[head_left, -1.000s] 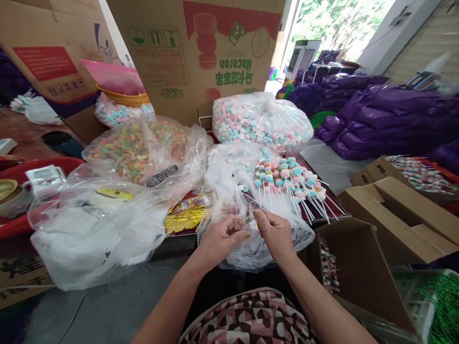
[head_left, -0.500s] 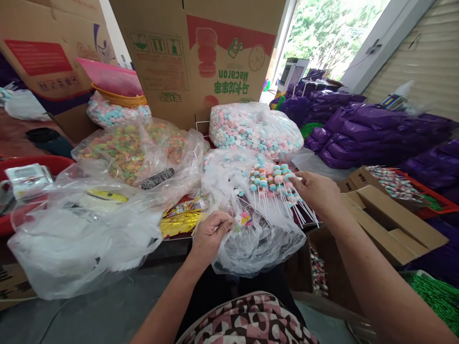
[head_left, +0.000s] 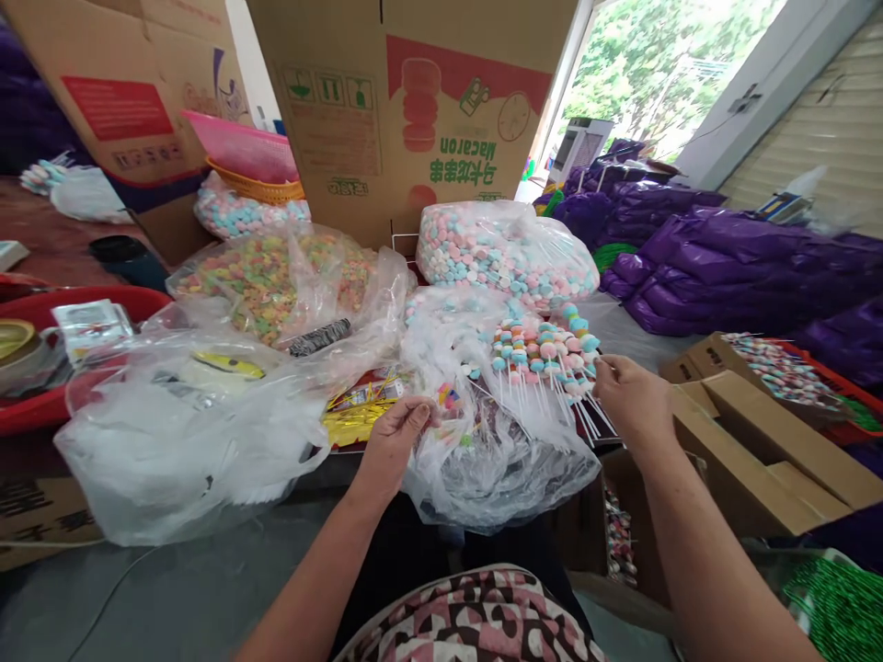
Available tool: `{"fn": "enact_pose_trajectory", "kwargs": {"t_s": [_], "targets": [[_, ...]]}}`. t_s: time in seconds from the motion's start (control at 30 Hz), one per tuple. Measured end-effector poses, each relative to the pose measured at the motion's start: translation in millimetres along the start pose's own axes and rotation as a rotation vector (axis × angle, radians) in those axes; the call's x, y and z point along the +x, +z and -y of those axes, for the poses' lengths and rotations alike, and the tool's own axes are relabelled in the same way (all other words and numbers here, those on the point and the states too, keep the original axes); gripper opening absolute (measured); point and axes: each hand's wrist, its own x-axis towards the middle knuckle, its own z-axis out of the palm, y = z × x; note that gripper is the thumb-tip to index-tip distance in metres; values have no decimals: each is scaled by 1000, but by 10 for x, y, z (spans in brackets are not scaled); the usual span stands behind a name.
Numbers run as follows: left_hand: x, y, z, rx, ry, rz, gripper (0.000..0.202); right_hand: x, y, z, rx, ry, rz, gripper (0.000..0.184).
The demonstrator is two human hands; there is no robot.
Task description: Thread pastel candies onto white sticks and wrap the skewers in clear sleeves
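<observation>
We hold the left hand (head_left: 396,437) at the near left of the pile (head_left: 538,354) of candy skewers, thumb and forefinger pressed together on a clear wrapper (head_left: 450,397) with bright print. The grip takes only one edge, probably so that the rest of the wrapper hangs loose and uncreased.

We hold the right hand (head_left: 635,405) at the right side of the pile, fingertips pinching the stick of one skewer (head_left: 579,327); we cannot tell whether it is fully clear of its neighbours. A grip on the stick likely keeps our fingers off the soft candy.

The other skewers lie with candy heads away from us and white sticks (head_left: 591,418) toward us, an arrangement that seems to offer the sticks first. The front bag (head_left: 510,492), of crumpled clear film, lies on the near side of the pile, under both hands' working space. Gold ties (head_left: 359,423) lie left of the pile, just beside the left hand, presumably for short reach. The candy bag (head_left: 483,248) sits behind the pile, which leaves the near side to our hands. The carton (head_left: 765,450) stands right of the pile.
</observation>
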Motion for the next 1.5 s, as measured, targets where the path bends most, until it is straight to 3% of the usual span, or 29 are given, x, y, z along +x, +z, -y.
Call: {"fn": "enact_pose_trajectory", "kwargs": {"t_s": [0.07,0.13,0.3,0.5,0.63,0.87,1.03,1.23,1.37,1.5], "targets": [[3,4,-18,-45,-4,-12,33,-182,-32,-38,397,-16,-54,36],[4,-4,-21,-67,6,-19,33,-394,-58,-77,755,-47,-21,33],[-6,-52,8,-4,92,49,27,-826,-116,-156,1026,-155,152,16],[2,-79,-30,277,272,190,22,-935,-121,-178,1065,-151,227,11],[11,-57,-58,336,374,232,20,-918,-76,-179,990,-182,242,13],[-9,-53,-5,359,369,230,17,-938,-29,-218,1056,-135,232,14],[-14,-55,23,367,378,202,19,-935,-27,-258,1028,-71,336,26],[-44,50,32,462,469,232,18,-994,-84,75,1303,-14,324,25],[-74,126,68,543,512,243,19,-1050,-5,387,1316,-125,331,21],[-95,154,105,566,520,215,19,-1073,98,512,1309,-178,338,21]]}}
